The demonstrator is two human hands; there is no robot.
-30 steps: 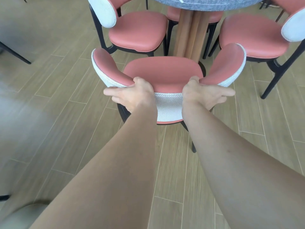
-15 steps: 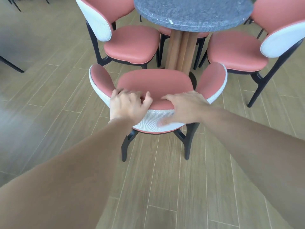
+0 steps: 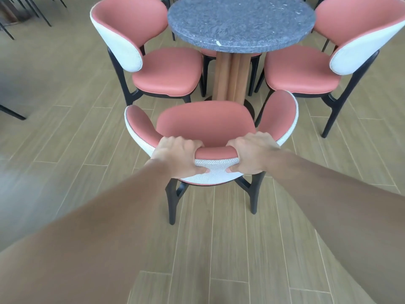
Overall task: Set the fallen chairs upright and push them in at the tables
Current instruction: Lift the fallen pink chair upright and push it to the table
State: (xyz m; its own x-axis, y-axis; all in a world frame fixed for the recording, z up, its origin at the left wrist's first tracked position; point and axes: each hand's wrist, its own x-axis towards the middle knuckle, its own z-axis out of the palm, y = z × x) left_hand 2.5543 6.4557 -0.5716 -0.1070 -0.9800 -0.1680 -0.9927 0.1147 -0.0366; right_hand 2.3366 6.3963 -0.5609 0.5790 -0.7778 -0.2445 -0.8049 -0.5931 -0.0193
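- A chair on the left (image 3: pixel 153 62), pink with a white back shell, is seen standing upright on the wooden floor (image 3: pixel 65 150), its seat turned toward the round grey bench (image 3: pixel 241 23).
- The left hand (image 3: pixel 177 159) is closed around the top edge of the backrest of the near chair (image 3: pixel 206 126), fingers curled over the pink inner side and thumb pressed on the white woven outer side.
- The near chair is seen upright on its black legs, in the middle of the floor just in front of the bench's wooden pedestal (image 3: pixel 232 75); its seat is not yet under the grey top.
- The right hand (image 3: pixel 252 153) is closed on the same backrest edge, just beside the left hand, with a short stretch of the rim left bare between them.
- A chair on the right (image 3: pixel 306 71) is seen upright, its seat near the right edge of the bench.
- The seat of a further chair is partly hidden behind the pedestal.
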